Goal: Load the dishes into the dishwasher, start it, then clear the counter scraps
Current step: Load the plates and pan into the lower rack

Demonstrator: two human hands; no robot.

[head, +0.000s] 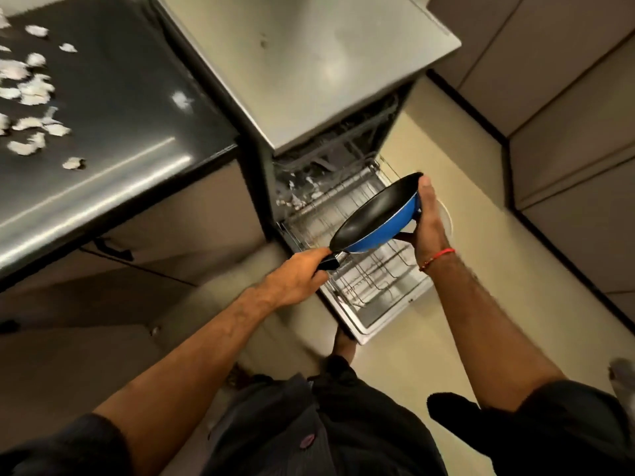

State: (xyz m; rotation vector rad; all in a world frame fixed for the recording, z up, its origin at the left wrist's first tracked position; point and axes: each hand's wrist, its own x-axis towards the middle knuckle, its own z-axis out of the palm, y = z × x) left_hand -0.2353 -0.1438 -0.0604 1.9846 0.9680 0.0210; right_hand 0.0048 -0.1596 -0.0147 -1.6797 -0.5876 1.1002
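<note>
The step in hand is the loading of the dishes. The person stands in front of the open dishwasher (343, 97) and holds a frying pan (376, 214), blue outside and black inside, above the pulled-out lower rack (360, 269). The left hand (299, 273) is curled round the black handle of the pan. The right hand (427, 218) supports the far rim — the thumb lies over the edge and the other fingers go under the blue wall, so both hands grip the same pan. The pan is tilted, with the handle side lower, and it does not touch the rack yet.

The wire rack looks mostly free where the pan hangs; some pale things lie at its back, near the machine, but they are too blurred to name. Behind the right hand a white round edge shows, perhaps a plate, but I cannot tell.

In my judgement the next move calls for lowering the pan between the wire prongs, probably on its side, so that the handle does not stick out and block the rack from sliding in. The right hand must let go first or move away from the prongs.

The scraps (31, 94) lie scattered on the dark desk (120, 149) at the left, well apart from the hands — this part of the task is not yet done.
</note>
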